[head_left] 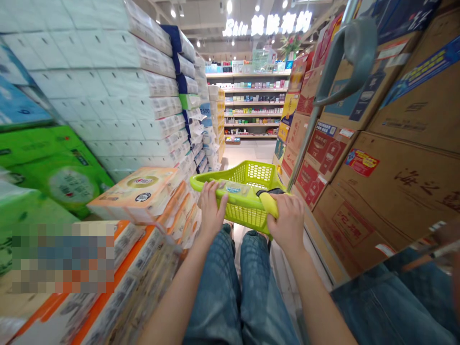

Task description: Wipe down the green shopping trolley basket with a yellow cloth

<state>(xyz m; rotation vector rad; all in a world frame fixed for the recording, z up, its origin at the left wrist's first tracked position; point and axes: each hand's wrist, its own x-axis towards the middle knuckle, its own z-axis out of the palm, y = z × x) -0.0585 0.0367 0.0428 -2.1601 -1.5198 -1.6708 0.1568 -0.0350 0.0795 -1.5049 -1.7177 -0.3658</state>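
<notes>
A lime-green plastic shopping basket (251,177) sits in front of me in a narrow store aisle. My left hand (212,208) rests closed over the near rim, beside a clear label plate (233,188). My right hand (287,220) is wrapped round the yellow-green handle grip (269,203) at the basket's near right corner. My legs in blue checked trousers (237,287) show below the basket.
Stacks of white, green and orange tissue packs (136,120) wall the left side. Brown cartons (395,158) are piled on the right, with a grey hook-shaped bar (348,57) leaning across them. Store shelves (251,103) stand at the aisle's far end.
</notes>
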